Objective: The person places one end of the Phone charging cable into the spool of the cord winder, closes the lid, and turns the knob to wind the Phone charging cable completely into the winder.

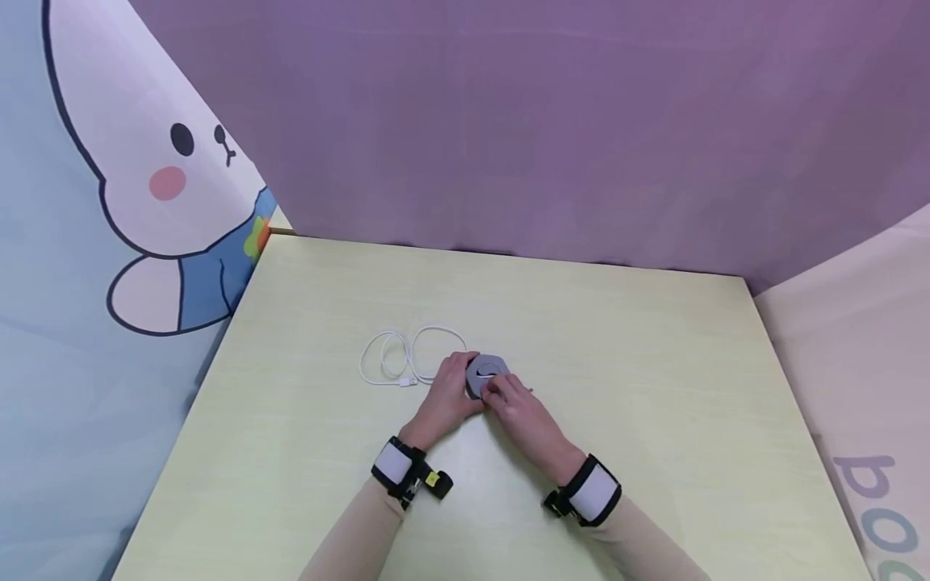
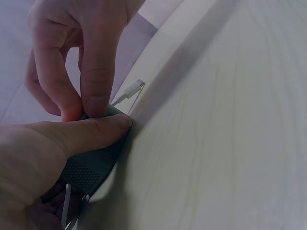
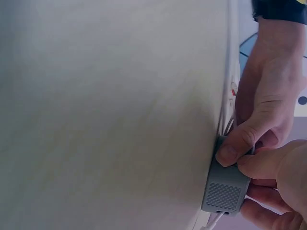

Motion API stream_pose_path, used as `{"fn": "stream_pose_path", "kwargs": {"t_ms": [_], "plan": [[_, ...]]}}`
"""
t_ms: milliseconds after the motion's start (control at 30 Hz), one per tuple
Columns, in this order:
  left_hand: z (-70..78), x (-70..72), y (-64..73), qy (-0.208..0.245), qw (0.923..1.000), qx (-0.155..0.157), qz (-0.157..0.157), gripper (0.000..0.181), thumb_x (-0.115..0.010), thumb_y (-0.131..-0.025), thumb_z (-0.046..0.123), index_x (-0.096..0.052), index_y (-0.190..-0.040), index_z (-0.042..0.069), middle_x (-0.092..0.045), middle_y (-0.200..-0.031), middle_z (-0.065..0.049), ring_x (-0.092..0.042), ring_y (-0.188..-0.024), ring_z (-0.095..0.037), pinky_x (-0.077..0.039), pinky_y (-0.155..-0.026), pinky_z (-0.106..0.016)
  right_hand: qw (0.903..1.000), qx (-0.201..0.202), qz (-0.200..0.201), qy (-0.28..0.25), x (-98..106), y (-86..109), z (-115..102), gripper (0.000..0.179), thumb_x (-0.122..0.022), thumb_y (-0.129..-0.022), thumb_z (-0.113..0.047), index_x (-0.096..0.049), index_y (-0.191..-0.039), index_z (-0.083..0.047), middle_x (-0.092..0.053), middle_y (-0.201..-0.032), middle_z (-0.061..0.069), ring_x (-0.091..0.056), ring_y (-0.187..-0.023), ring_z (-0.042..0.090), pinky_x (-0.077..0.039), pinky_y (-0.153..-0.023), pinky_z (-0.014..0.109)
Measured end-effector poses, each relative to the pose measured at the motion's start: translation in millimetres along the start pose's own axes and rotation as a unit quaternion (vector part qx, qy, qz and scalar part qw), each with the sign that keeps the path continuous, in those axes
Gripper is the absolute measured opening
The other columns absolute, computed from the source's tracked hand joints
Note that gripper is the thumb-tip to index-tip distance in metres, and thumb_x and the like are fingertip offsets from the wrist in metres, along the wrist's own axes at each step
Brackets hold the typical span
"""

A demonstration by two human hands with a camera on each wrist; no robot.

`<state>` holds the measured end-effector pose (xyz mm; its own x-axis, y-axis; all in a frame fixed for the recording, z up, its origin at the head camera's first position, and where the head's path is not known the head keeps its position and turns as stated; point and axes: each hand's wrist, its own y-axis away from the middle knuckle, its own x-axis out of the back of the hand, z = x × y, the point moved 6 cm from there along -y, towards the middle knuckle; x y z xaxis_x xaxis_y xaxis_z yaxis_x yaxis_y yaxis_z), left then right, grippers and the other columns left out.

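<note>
A small grey, angular cable winder (image 1: 496, 361) with a round centre is between both hands near the middle of the table. My left hand (image 1: 445, 401) grips it from the left, its thumb along the near side, as the right wrist view also shows of the winder (image 3: 224, 194). From above, my right hand (image 1: 529, 415) pinches at the winder's top with thumb and fingers, beside a bit of white cable at the centre. What lies between those fingertips is hidden. A slim white connector (image 2: 130, 91) sticks out past the winder. More cable leaves its opposite end.
Loose loops of white cable lie left of the hands, with a USB plug (image 1: 408, 382) among them. The pale wooden table (image 1: 654, 363) ends at a purple curtain (image 1: 508, 121) behind. Printed cloths hang at the left and right sides.
</note>
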<state>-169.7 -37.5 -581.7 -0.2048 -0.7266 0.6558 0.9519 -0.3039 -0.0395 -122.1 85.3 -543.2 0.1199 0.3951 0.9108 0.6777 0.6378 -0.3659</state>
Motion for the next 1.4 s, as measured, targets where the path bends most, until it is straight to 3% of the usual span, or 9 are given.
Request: {"fn": "stream_pose_path", "kwargs": {"t_ms": [367, 667, 800, 967, 1067, 1200, 1400], "plan": [[-4.3, -3.6, -1.2, 0.001, 1.0000, 0.007, -0.003, 0.084, -0.089, -0.075, 0.008, -0.047, -0.146, -0.006, -0.056, -0.140, -0.021, -0.049, -0.131, -0.036, -0.044, -0.114, -0.049, 0.9999, -0.002, 0.003, -0.010, -4, 2.0, 4, 0.027, -0.078, -0.085, 0.006, -0.077, -0.112, 0.001, -0.062, -0.114, 0.010, -0.059, -0.107, 0.024, -0.058, -0.092, 0.033], [-4.6, -2.4, -0.2, -0.004, 1.0000, 0.004, -0.005, 0.084, -0.090, -0.078, 0.015, -0.047, -0.146, -0.005, -0.055, -0.139, -0.021, -0.049, -0.130, -0.034, -0.045, -0.113, -0.048, 0.9945, -0.030, 0.011, -0.100, -4, 4.1, 15, 0.021, -0.077, -0.091, -0.005, -0.076, -0.112, -0.001, -0.061, -0.116, 0.009, -0.058, -0.108, 0.023, -0.059, -0.091, 0.035], [-3.3, -3.2, 0.4, -0.007, 0.9999, -0.001, -0.015, 0.087, -0.091, -0.080, 0.025, -0.044, -0.147, -0.005, -0.054, -0.140, -0.021, -0.048, -0.131, -0.034, -0.045, -0.113, -0.048, 0.9850, -0.048, 0.019, -0.165, 1, 2.9, 25, 0.037, -0.081, -0.088, -0.007, -0.070, -0.122, 0.000, -0.058, -0.121, 0.014, -0.057, -0.115, 0.028, -0.057, -0.095, 0.040], [-0.7, -3.8, 0.1, -0.019, 0.9995, -0.012, -0.024, 0.089, -0.089, -0.081, 0.028, -0.043, -0.149, -0.006, -0.054, -0.142, -0.020, -0.047, -0.132, -0.034, -0.043, -0.114, -0.047, 0.9727, -0.105, -0.021, -0.206, -1, -1.3, 41, 0.078, -0.085, -0.086, -0.013, -0.044, -0.150, 0.003, -0.045, -0.143, 0.024, -0.047, -0.133, 0.038, -0.048, -0.110, 0.049], [2.2, -3.2, -0.1, -0.027, 0.9992, -0.011, -0.029, 0.089, -0.089, -0.081, 0.023, -0.041, -0.150, -0.007, -0.052, -0.144, -0.022, -0.047, -0.134, -0.035, -0.042, -0.116, -0.048, 0.9679, -0.123, -0.053, -0.213, -5, -4.5, 48, 0.093, -0.087, -0.085, -0.017, -0.031, -0.156, 0.007, -0.038, -0.152, 0.031, -0.041, -0.141, 0.045, -0.040, -0.116, 0.056], [4.5, -3.0, 1.7, -0.044, 0.9985, -0.013, -0.030, 0.092, -0.087, -0.083, 0.020, -0.035, -0.153, -0.008, -0.046, -0.149, -0.024, -0.044, -0.137, -0.036, -0.042, -0.117, -0.047, 0.9643, -0.124, -0.078, -0.220, -13, -7.3, 54, 0.098, -0.088, -0.083, -0.020, -0.030, -0.155, 0.012, -0.041, -0.152, 0.035, -0.042, -0.140, 0.049, -0.038, -0.116, 0.060], [11.3, 2.3, 8.5, -0.080, 0.9951, -0.056, -0.012, 0.091, -0.085, -0.084, 0.012, -0.033, -0.154, -0.010, -0.042, -0.152, -0.027, -0.042, -0.140, -0.039, -0.039, -0.119, -0.047, 0.9676, -0.103, -0.057, -0.223, -21, -9.6, 58, 0.091, -0.090, -0.079, -0.017, -0.040, -0.147, 0.015, -0.057, -0.136, 0.032, -0.056, -0.124, 0.046, -0.047, -0.107, 0.060]]}}
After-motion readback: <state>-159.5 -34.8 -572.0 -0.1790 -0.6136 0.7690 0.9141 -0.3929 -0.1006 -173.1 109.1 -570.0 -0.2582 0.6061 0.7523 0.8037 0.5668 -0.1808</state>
